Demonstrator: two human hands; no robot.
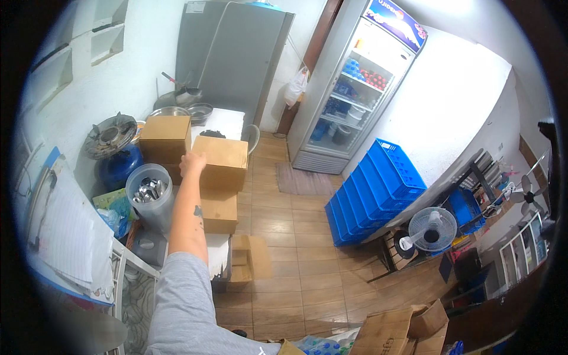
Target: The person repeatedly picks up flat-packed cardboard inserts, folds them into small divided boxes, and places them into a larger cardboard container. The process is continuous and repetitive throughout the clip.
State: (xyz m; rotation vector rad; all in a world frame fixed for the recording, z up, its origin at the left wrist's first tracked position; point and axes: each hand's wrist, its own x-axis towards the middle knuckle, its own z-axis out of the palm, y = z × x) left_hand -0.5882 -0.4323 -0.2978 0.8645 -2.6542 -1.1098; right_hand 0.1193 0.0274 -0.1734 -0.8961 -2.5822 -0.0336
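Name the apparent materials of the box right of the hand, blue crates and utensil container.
Box: probably cardboard, matte; plain brown, flat faces.
Blue crates: likely plastic, slightly glossy; moulded slots.
Utensil container: probably plastic, smooth; its cloudy wall looks translucent.

Left hand at the edge of a box, with storage on both sides.
The left hand (192,164) is at the left edge of the upper box (222,157), with another box (165,131) just beyond it to the left and a lower box (218,210) on the near side. Left of the hand stands a tub (157,218) with cutlery (151,190) in it; farther left, a burner (110,136) sits above a gas cylinder (118,171). Pans (171,111) lie beyond the hand, before a refrigerator (236,59). Well to its right stand a display fridge (322,161), a floor mat (305,179) before it, then stacked crates (373,189) and, farthest right, a fan (435,228).
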